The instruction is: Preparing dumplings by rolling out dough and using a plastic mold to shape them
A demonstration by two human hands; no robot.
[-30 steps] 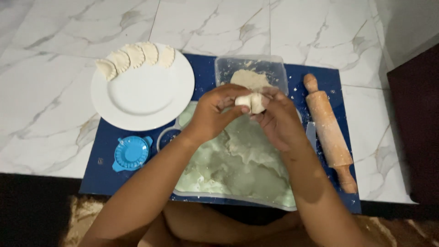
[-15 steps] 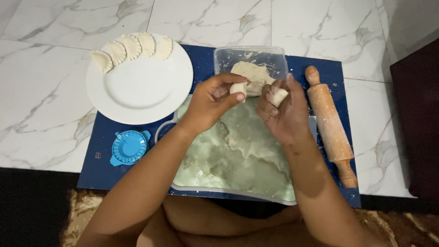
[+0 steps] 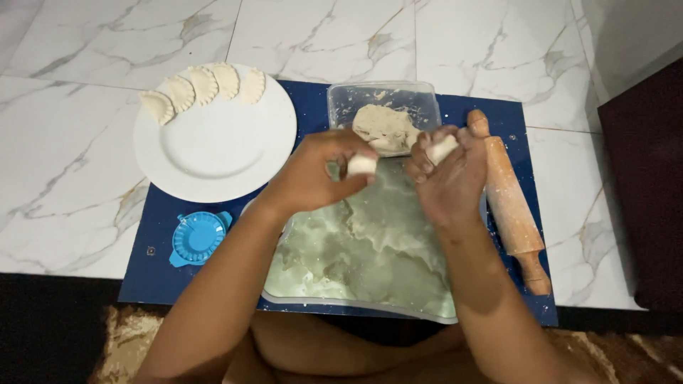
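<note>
Left grip: my left hand point(image 3: 316, 174) pinches a dough piece point(image 3: 361, 164) above the floured sheet point(image 3: 363, 249).
Right grip: my right hand point(image 3: 448, 174) is closed on another dough lump point(image 3: 441, 149).
Risk: either piece, probably sticky, could drop onto the sheet.

We see a white plate point(image 3: 213, 153) with four folded dumplings point(image 3: 203, 87) along its far rim, left on a blue mat point(image 3: 153, 274). A blue dumpling press point(image 3: 197, 237) lies just below the plate. A wooden rolling pin point(image 3: 509, 203) lies at right on the mat. We see white marble floor point(image 3: 71, 206) all around.
</note>
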